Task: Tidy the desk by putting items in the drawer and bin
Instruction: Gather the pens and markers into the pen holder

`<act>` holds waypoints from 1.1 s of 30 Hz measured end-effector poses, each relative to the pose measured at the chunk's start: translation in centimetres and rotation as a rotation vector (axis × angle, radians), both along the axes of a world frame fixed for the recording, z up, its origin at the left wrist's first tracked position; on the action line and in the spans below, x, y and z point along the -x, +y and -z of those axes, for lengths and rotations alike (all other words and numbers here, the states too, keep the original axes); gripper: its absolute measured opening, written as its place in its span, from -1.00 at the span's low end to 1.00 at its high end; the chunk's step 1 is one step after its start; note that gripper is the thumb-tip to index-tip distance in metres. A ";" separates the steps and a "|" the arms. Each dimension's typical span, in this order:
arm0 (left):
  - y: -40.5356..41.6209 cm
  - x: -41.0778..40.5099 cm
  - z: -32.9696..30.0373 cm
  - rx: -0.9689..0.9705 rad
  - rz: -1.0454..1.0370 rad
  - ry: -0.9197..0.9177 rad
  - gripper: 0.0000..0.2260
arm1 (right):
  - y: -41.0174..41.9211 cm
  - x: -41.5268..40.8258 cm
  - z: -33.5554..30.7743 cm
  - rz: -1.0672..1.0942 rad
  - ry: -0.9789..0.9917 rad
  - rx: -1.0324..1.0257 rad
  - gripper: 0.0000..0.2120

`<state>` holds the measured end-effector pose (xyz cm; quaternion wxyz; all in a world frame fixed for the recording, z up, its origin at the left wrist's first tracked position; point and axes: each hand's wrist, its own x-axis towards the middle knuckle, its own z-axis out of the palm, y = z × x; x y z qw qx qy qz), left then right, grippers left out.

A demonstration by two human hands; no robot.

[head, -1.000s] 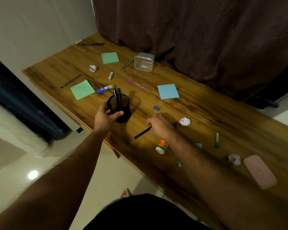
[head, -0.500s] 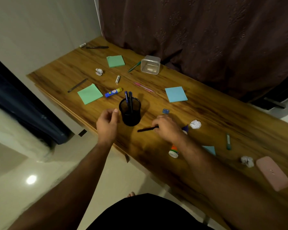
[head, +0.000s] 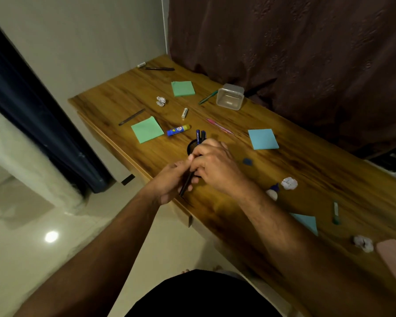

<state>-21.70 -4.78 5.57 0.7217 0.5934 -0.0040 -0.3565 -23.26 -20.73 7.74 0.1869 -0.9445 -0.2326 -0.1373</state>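
Over the desk's front edge, both my hands meet on a dark pen. My right hand pinches its upper part and my left hand curls round its lower part. Just behind them stands a black mesh pen holder with two blue pens in it, mostly hidden by my right hand. Crumpled paper balls, green sticky pads, a blue pad and a glue stick lie scattered on the wooden desk.
A clear plastic box sits at the back by the dark curtain, with a green pen beside it. A pink pen, a pink case, a small blue sharpener, a white-capped bottle and a green marker also lie on the desk.
My right hand lifted the dark pen off the desk and brought it leftward in front of the holder. My left hand left the holder's side and closed on the pen's lower end.
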 end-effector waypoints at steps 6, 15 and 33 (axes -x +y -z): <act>1.1 -0.6 0.0 0.090 -0.120 0.047 -0.84 | 0.5 -1.3 0.0 -0.027 0.119 -0.343 -0.84; 0.8 -3.2 -1.2 -0.022 -0.304 -0.103 -0.70 | -6.2 -9.6 3.7 0.502 0.424 -0.441 -0.76; -3.3 -5.9 -1.3 0.100 -0.457 -0.242 -0.83 | -11.3 -17.3 10.2 0.653 0.485 0.040 -0.78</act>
